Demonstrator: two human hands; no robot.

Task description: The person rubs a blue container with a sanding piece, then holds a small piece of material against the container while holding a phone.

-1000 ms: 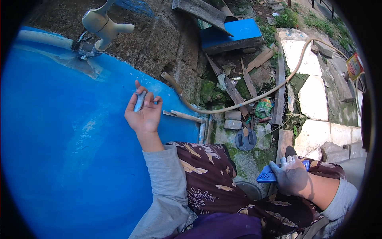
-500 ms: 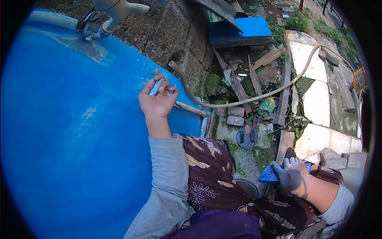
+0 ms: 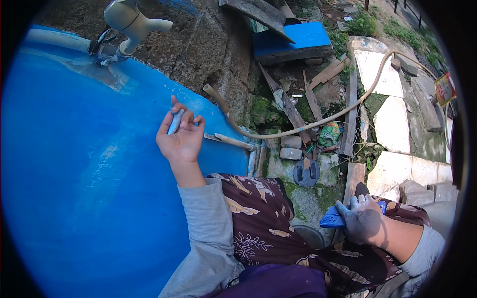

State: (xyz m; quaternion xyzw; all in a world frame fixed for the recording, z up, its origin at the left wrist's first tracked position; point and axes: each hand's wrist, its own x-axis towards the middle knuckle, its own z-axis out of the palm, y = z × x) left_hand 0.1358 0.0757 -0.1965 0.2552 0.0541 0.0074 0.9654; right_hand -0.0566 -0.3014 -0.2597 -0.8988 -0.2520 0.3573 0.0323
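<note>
My left hand [image 3: 180, 139] is raised palm up above the large blue-painted surface [image 3: 114, 198], fingers curled. A small light-blue oblong piece [image 3: 176, 122] sits pinched between the thumb and fingers; what it is I cannot make out. At the lower right, my right hand [image 3: 363, 221], smudged grey-blue, rests by my lap, gripping a flat blue slab [image 3: 332, 221]. Several dark round spots mark the slab's end, like a phone's lenses, and the hand covers its middle.
A pale pipe fitting [image 3: 130, 22] rises at the far left. A beige hose [image 3: 298, 130] crosses wood planks [image 3: 348, 124] and small bricks [image 3: 291, 147]. Beyond lies a blue-topped slab [image 3: 295, 39]; white stone slabs [image 3: 395, 124] are at right. My patterned brown garment [image 3: 258, 213] covers my legs.
My left hand has moved slightly left and toward me, still pinching the light-blue piece. The whole view has shifted a little. My right hand keeps its hold on the blue slab.
</note>
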